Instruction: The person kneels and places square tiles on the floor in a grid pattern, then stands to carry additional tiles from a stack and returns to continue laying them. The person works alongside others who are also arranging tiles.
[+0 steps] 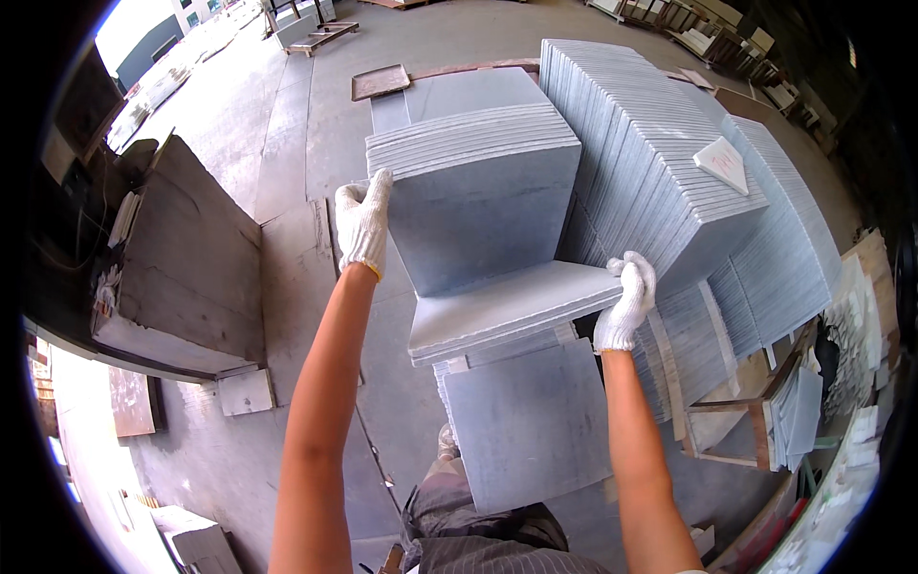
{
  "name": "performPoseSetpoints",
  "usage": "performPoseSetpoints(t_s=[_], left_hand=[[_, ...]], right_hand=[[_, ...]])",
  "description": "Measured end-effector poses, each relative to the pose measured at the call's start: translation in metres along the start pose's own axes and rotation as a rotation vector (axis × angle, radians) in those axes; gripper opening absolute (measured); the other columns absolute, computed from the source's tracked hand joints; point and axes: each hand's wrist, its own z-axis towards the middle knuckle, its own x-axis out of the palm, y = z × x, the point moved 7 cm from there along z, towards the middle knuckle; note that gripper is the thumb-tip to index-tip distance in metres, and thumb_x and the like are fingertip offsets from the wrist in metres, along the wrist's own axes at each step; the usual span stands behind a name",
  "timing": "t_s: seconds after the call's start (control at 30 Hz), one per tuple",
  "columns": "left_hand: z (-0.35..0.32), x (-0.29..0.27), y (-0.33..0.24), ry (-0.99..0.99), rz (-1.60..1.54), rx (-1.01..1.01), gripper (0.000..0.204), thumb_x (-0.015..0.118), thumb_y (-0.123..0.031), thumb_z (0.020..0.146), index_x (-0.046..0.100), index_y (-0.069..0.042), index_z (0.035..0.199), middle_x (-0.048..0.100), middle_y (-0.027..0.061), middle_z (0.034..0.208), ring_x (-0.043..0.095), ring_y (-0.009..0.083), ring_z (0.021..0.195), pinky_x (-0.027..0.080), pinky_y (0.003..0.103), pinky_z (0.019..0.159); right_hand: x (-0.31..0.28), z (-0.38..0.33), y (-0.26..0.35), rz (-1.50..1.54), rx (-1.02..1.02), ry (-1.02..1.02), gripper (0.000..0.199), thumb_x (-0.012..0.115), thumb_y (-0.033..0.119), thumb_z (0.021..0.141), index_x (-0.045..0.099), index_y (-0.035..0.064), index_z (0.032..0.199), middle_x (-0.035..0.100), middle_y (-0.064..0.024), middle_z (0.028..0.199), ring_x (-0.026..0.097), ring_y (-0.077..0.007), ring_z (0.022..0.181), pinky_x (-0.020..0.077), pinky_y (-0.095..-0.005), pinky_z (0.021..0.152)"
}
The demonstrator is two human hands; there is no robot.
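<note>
Gloves [363, 234], two white ones, cover the person's two hands. The left hand [361, 215] has bent fingers [382, 184] touching the top left corner of the middle row of gray slabs [485, 212]; I cannot tell if they pinch it. The right hand [628, 304] has its fingers bent nearly closed around the right corner of the flat slabs [507, 304], at least two, in front of that row. One gray slab [528, 416] shows below them. Two more rows of slabs [631, 172] stand to the right, with one white piece [722, 163] on the nearer. One brown tray [380, 82] lies behind.
</note>
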Motion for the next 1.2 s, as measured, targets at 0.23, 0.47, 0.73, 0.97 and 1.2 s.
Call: performPoseSetpoints(t_s=[0.23, 0.47, 0.73, 0.97, 1.2], left_hand=[[0.008, 0.01, 0.009, -0.042, -0.208, -0.108, 0.038, 0.078, -0.031, 0.078, 0.053, -0.005, 0.09, 0.05, 0.0007, 0.08, 0.041, 0.0094, 0.074, 0.038, 0.026, 0.067], [0.012, 0.011, 0.01, -0.071, -0.23, -0.128, 0.039, 0.078, -0.026, 0.076, 0.053, -0.003, 0.095, 0.052, 0.0032, 0.084, 0.045, 0.012, 0.079, 0.04, 0.028, 0.072], [-0.002, 0.006, 0.008, -0.088, -0.199, -0.144, 0.043, 0.077, -0.024, 0.076, 0.054, -0.002, 0.106, 0.058, 0.0054, 0.093, 0.052, 0.0142, 0.084, 0.043, 0.031, 0.071], [-0.007, 0.003, 0.006, -0.044, -0.258, -0.152, 0.045, 0.076, -0.021, 0.078, 0.056, 0.002, 0.111, 0.061, 0.0078, 0.096, 0.056, 0.0153, 0.088, 0.045, 0.032, 0.076], [-0.014, 0.01, -0.008, -0.007, -0.292, -0.101, 0.03, 0.069, -0.013, 0.079, 0.062, -0.001, 0.105, 0.061, 0.0045, 0.094, 0.052, 0.0139, 0.086, 0.042, 0.029, 0.081]], right_hand=[[-0.006, -0.007, 0.003, 0.003, -0.017, 0.008, 0.02, 0.058, 0.014, 0.09, 0.06, 0.0012, 0.106, 0.056, -0.0065, 0.088, 0.055, -0.0176, 0.087, 0.0463, -0.0324, 0.083], [-0.001, 0.0, 0.002, 0.002, -0.022, -0.016, 0.019, 0.058, 0.012, 0.089, 0.061, 0.0008, 0.104, 0.059, -0.0071, 0.088, 0.057, -0.0168, 0.085, 0.0471, -0.0315, 0.082], [0.02, 0.008, 0.009, -0.065, -0.001, -0.061, 0.018, 0.058, 0.005, 0.088, 0.063, -0.0022, 0.104, 0.065, -0.0076, 0.09, 0.061, -0.015, 0.084, 0.0488, -0.0286, 0.084], [0.04, 0.021, 0.009, -0.114, 0.01, -0.054, 0.024, 0.058, 0.011, 0.09, 0.062, -0.0034, 0.109, 0.066, -0.0099, 0.096, 0.063, -0.0177, 0.089, 0.0492, -0.0294, 0.086], [0.057, 0.037, 0.001, -0.122, 0.021, -0.016, 0.026, 0.062, 0.011, 0.09, 0.062, -0.0032, 0.111, 0.068, -0.0111, 0.101, 0.065, -0.019, 0.094, 0.0501, -0.03, 0.088]])
